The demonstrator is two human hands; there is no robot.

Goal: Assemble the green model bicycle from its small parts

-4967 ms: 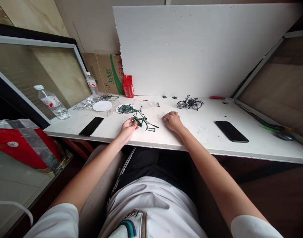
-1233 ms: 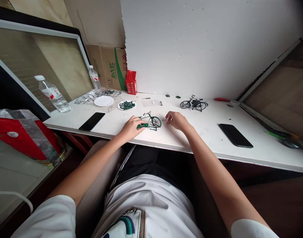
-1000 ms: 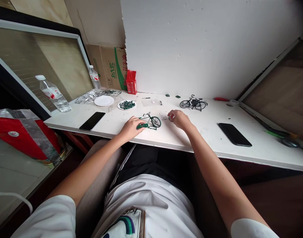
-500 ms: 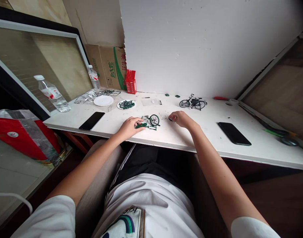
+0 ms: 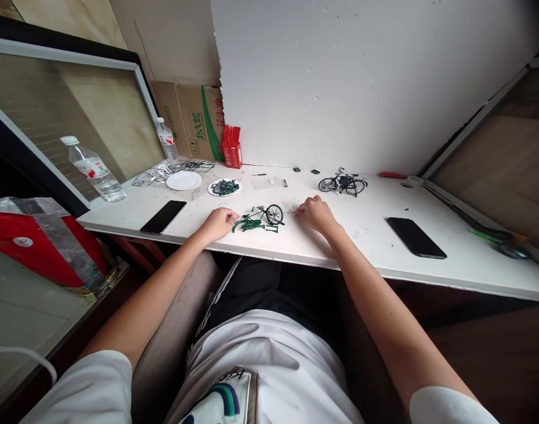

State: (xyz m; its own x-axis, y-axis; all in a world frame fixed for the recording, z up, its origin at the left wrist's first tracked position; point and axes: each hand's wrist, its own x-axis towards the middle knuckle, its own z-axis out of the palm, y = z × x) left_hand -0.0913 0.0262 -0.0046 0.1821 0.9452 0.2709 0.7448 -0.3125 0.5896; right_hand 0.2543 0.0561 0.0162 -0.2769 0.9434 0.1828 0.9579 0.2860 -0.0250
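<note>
Green bike (image 5: 252,224) lay by the left hand (image 5: 220,225); a careless right-hand (image 5: 316,214) sweep could have scattered nearby bits (image 5: 286,205). Whether either hand's fingers gripped anything was unclear.

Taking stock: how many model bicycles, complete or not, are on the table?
2: the partly built green bicycle beside the left hand, and the black bicycle standing beyond the right hand.

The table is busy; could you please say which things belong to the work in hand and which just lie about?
Likely in the work:
green model bicycle
green parts on small plate
possibly black model bicycle

Apparently lying about:
left phone
right phone
red box
front water bottle
</note>
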